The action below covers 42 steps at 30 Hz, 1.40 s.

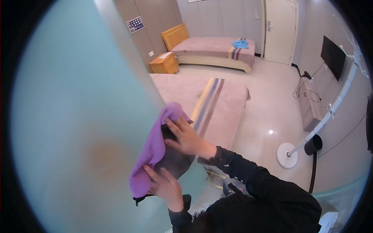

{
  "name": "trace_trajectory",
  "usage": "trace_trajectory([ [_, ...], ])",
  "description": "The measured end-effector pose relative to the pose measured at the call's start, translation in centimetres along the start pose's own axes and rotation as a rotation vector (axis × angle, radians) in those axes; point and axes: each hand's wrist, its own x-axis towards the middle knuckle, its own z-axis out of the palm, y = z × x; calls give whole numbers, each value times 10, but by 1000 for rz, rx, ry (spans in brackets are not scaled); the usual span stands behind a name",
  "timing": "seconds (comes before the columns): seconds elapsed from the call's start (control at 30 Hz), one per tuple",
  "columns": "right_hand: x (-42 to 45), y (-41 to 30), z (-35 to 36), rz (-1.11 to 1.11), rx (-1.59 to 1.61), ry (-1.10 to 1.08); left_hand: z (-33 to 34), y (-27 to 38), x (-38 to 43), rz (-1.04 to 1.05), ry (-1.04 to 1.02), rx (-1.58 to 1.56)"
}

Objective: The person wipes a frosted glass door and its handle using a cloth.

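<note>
A purple cloth (150, 148) hangs in folds at the edge of a frosted glass panel (72, 102), with a dark grey and black piece (177, 161) beside it. My left hand (164, 183) is at the cloth's lower end, its fingers on the purple fabric and its thumb near the dark piece. Higher up, my right hand (186, 138) has its fingertips on the cloth's upper end, near a black part. Parts of the fingers are hidden in the folds. Whether the dark piece is joined to the cloth cannot be told.
Beyond the glass stand two beds with pink covers (227, 116) (204, 45) and a wooden nightstand (164, 62). At right are a white coat stand (287, 155), a black bin (313, 144), a low cabinet (310, 107) and a wall-mounted television (333, 57). A blue cloth (240, 44) lies on the far bed.
</note>
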Motion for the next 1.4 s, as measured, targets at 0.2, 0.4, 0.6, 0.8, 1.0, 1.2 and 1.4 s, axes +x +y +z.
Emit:
trace_trajectory([
  [0.2,74,5,-34,-199,382,57,-2,59,40,-91,111,111],
  [0.4,158,-12,-65,-331,521,69,-23,95,90,-70,225,326],
  [0.6,193,-29,-74,-320,927,129,-58,116,124,41,327,379],
  [0.8,119,10,-69,8,1072,-180,-2,120,88,71,172,450],
  [1.0,12,36,-54,272,1152,-370,37,115,30,-7,32,222],
  [1.2,63,44,-55,156,1196,-339,26,112,73,-1,-4,155],
  [1.4,194,12,-71,-87,1351,-219,-48,117,148,-38,189,512],
])
